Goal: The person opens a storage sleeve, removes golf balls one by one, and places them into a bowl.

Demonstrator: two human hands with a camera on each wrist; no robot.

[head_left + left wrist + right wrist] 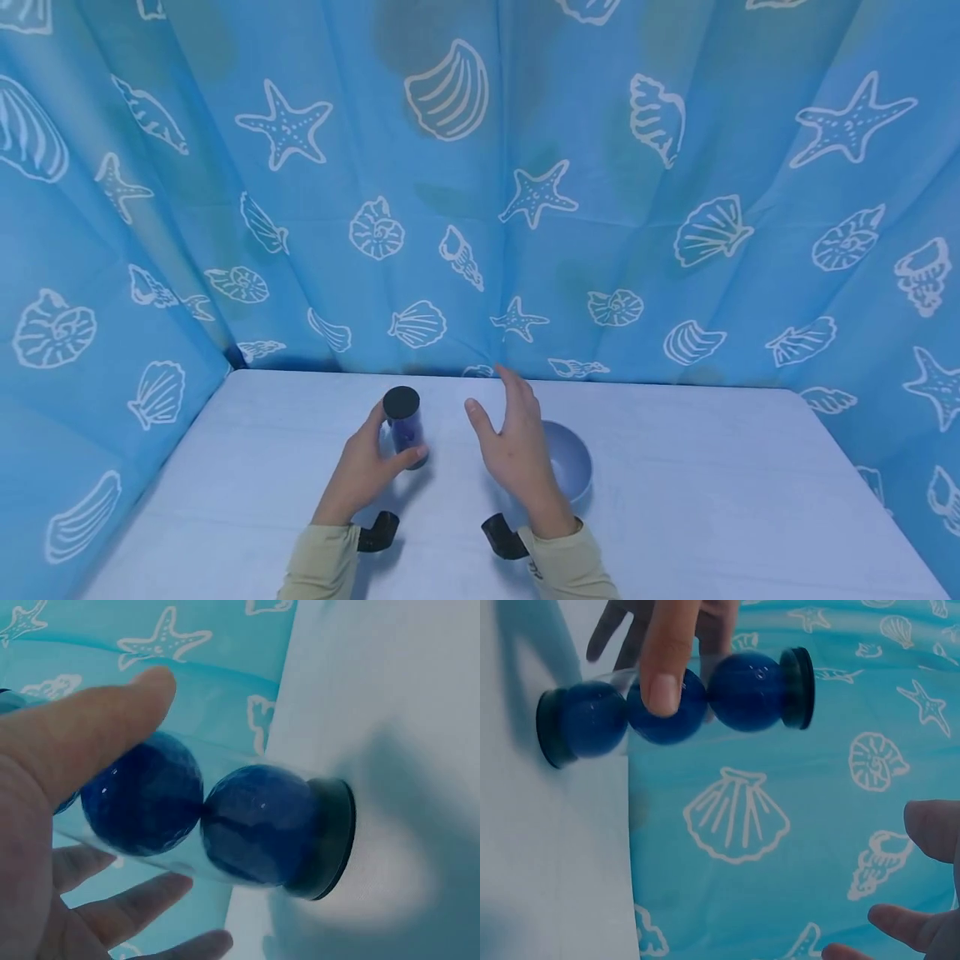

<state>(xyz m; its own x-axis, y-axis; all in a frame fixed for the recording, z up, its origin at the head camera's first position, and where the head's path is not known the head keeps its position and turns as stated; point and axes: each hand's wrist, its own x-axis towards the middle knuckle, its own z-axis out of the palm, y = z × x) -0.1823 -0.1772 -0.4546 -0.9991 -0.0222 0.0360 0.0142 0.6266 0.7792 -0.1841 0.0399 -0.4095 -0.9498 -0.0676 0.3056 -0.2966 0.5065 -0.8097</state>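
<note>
My left hand (pixel 358 473) grips a clear tube (pixel 407 429) with black caps at both ends, thumb on one side and fingers behind it. Three dark blue balls (pixel 748 691) sit in a row inside the tube, seen in the right wrist view. Near the white tabletop, the tube's lower cap (pixel 330 840) casts a shadow beside it. My right hand (pixel 517 454) holds nothing, its fingers extended and thumb spread apart. Partly hidden behind that hand is a blue-grey bowl (pixel 576 462) on the table.
A white cloth covers the table (pixel 697 483). Blue curtains (pixel 570 275) with white shells and starfish hang along the back and sides. Black wrist mounts (pixel 504 537) stick out from both sleeves above the tabletop.
</note>
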